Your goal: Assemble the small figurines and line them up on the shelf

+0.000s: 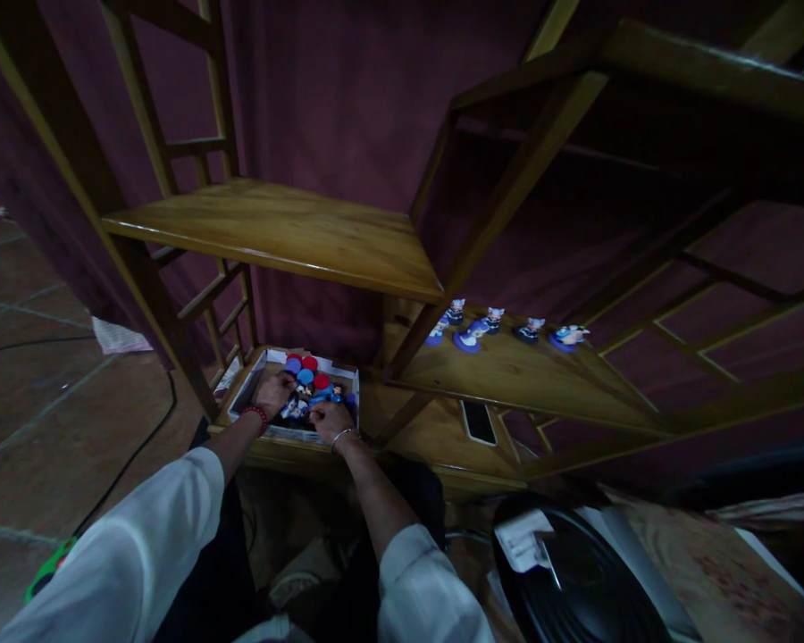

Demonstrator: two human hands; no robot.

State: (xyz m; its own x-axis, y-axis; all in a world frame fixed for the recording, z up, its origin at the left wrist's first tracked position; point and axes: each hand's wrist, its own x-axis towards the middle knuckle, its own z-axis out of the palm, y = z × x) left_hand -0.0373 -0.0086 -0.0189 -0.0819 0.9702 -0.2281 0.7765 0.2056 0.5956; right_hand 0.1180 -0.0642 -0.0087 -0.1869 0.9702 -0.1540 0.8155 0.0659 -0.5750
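Left hand: the bare left hand (274,391), a dark red beaded bracelet (258,415) at its wrist, reaches into the left part of the box with its fingers bent downward; whether they pinch anything cannot be told
Right hand: the bare right hand (330,420), a thin silvery bracelet (343,436) at its wrist, reaches over the box's near right part, fingers bent inward; whether they are pressed together or hold a piece cannot be told
Figurines in the box: small blue, white and dark figurines (296,408) lie between the two hands, close by the fingers of both
Round pieces: flat red, blue and purple discs (321,381) lie in the box just beyond the left fingers
Box: a shallow, white-walled open box (247,384) rests on the low brown wooden ledge
Standing figurines: a group of small figurines on purple or dark round bases (471,338) stands on the brown wooden shelf (489,368) to the right, well apart from both hands
Phone: a dark-screened, pale-edged phone (478,422) lies below that shelf
Writing: a white paper (523,541) lies on a glossy black rounded object (590,580); any print is too small and dim to read
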